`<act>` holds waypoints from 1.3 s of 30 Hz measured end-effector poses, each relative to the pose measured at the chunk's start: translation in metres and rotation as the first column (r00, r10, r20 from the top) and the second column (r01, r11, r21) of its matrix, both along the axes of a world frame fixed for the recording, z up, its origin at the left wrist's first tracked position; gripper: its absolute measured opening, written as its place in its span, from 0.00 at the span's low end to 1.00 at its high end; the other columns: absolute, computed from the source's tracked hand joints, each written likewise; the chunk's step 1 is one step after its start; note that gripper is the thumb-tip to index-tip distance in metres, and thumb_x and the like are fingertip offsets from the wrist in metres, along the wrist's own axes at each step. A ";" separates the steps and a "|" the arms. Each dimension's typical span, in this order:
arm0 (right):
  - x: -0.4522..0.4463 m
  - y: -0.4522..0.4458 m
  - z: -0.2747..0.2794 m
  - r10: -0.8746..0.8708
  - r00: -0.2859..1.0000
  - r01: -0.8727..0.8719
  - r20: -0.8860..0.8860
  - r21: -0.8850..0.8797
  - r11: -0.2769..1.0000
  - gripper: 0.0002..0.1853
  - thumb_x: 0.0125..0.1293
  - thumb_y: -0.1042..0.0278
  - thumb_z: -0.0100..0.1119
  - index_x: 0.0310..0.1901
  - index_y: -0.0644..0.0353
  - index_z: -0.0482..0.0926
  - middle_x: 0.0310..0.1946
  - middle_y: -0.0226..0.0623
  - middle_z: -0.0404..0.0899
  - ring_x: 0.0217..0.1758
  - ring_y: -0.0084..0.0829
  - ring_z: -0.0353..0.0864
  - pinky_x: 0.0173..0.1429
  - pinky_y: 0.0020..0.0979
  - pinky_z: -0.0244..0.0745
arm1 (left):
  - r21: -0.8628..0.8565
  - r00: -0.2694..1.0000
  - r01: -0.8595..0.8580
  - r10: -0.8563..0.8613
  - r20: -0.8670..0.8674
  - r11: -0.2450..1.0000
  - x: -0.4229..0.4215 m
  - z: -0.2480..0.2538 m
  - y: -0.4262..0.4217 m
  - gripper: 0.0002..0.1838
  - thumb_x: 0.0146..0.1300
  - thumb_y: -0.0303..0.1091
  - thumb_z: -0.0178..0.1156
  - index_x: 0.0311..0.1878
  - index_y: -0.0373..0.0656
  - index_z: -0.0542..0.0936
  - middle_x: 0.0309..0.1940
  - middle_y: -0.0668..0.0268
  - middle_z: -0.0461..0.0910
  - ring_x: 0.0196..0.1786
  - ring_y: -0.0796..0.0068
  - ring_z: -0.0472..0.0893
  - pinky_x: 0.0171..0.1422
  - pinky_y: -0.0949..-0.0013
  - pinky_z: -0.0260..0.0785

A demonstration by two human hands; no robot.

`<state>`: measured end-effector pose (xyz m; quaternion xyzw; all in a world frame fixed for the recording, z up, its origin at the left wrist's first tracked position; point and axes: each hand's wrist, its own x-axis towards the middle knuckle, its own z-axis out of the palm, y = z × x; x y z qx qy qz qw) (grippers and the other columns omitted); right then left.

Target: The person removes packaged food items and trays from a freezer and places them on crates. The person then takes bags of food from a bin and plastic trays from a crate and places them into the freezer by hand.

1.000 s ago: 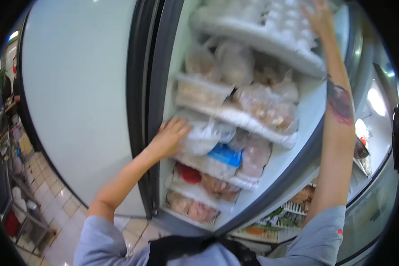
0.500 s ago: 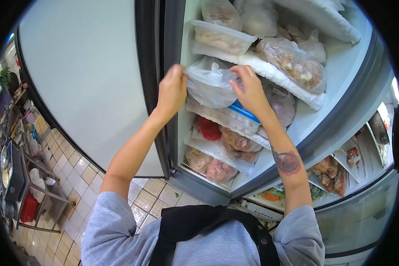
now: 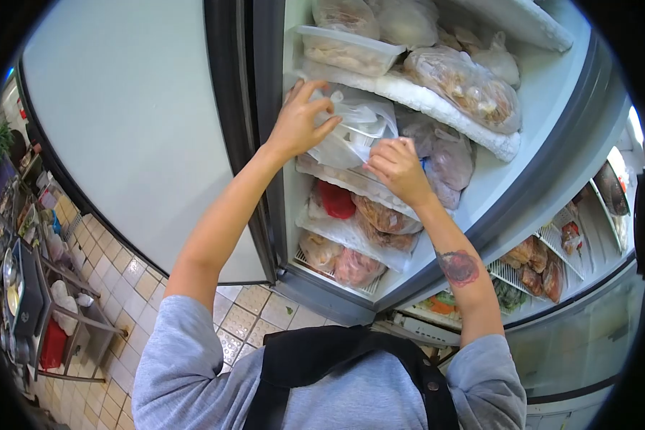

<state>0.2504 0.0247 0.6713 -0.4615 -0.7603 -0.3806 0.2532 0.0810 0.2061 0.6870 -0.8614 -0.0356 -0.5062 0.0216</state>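
Note:
A thin white plastic bag (image 3: 330,150) sits on a middle shelf of the freezer, its mouth pulled apart. Inside it a white container (image 3: 362,134) partly shows. My right hand (image 3: 400,170) pinches the bag's near right edge. Over the bag's left side, my left hand (image 3: 299,120) has its fingers spread and bent; whether they touch the plastic I cannot tell. To the right, a bag of pale food (image 3: 451,158) lies against the freezer wall.
The frosted shelf (image 3: 408,93) above carries a clear tub (image 3: 351,51) and several bagged items. Below lie a red bag (image 3: 337,201) and bagged meat (image 3: 358,266). The open freezer door (image 3: 122,129) stands left; a second lit compartment (image 3: 552,265) is on the right.
My right hand has moved down, drawing the bag's edge toward me, and the white container now shows. My left hand has shifted up and right, its fingers spreading. The blue strip is now mostly hidden.

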 end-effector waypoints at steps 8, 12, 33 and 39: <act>-0.004 0.003 0.001 -0.149 0.805 0.073 -0.574 -0.153 0.986 0.11 0.51 0.62 0.67 0.26 0.60 0.78 0.21 0.36 0.74 0.29 0.37 0.77 0.36 0.35 0.72 | -0.257 0.996 -0.029 0.049 0.074 0.966 0.001 -0.037 0.007 0.35 0.51 0.36 0.66 0.63 0.43 0.66 0.60 0.49 0.66 0.63 0.49 0.66 0.66 0.58 0.59; -0.014 0.025 0.026 -0.087 0.937 0.133 -0.339 0.114 0.985 0.11 0.51 0.58 0.67 0.30 0.57 0.80 0.27 0.31 0.76 0.36 0.34 0.76 0.43 0.36 0.69 | -0.463 0.993 0.055 0.000 0.118 0.884 0.003 -0.035 0.004 0.37 0.48 0.31 0.62 0.64 0.39 0.62 0.60 0.46 0.65 0.63 0.46 0.66 0.66 0.58 0.60; -0.060 0.002 0.068 0.156 0.859 0.079 -0.488 0.428 0.900 0.03 0.59 0.77 0.55 0.29 0.64 0.72 0.26 0.41 0.71 0.29 0.44 0.71 0.33 0.37 0.66 | -0.424 0.866 -0.228 0.381 0.323 0.877 0.039 -0.067 -0.028 0.40 0.46 0.25 0.58 0.66 0.36 0.56 0.65 0.45 0.53 0.66 0.42 0.54 0.69 0.48 0.51; -0.064 -0.034 0.095 0.178 0.802 0.019 -0.571 0.322 0.947 0.03 0.60 0.78 0.52 0.30 0.64 0.71 0.25 0.43 0.68 0.28 0.43 0.70 0.33 0.36 0.66 | -0.475 0.824 0.117 0.182 0.536 0.872 0.008 -0.018 -0.092 0.52 0.35 0.40 0.77 0.62 0.36 0.56 0.60 0.51 0.57 0.65 0.53 0.59 0.67 0.55 0.54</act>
